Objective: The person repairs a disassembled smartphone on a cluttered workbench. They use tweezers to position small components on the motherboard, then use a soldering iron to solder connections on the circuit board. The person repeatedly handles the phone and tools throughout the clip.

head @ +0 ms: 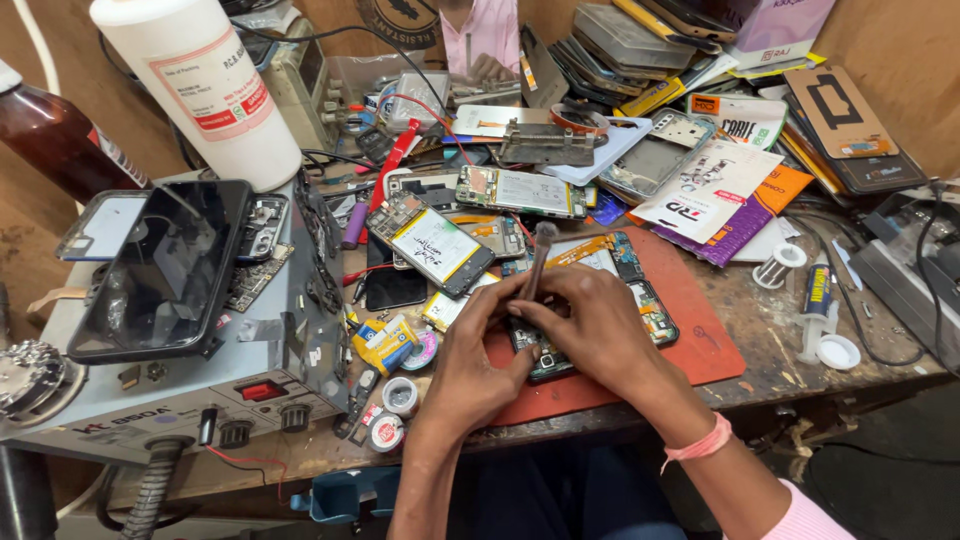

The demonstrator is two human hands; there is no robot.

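Observation:
My left hand [470,365] and my right hand [590,325] meet over an opened phone [545,362] lying on a red mat [700,330]. The right hand grips a dark screwdriver [540,252] held nearly upright, its tip hidden between my fingers at the phone. My left hand's fingers press on the phone's near end and steady it. A second opened phone [640,290] with an orange flex cable lies just behind my right hand. A pink band circles my right wrist.
A grey rework station [150,400] at the left carries a black phone screen [165,265]. A white bottle [205,85] and brown bottle [50,140] stand behind it. Opened phones, boards, tape rolls [400,395], packets and stacked phone frames [640,40] crowd the bench.

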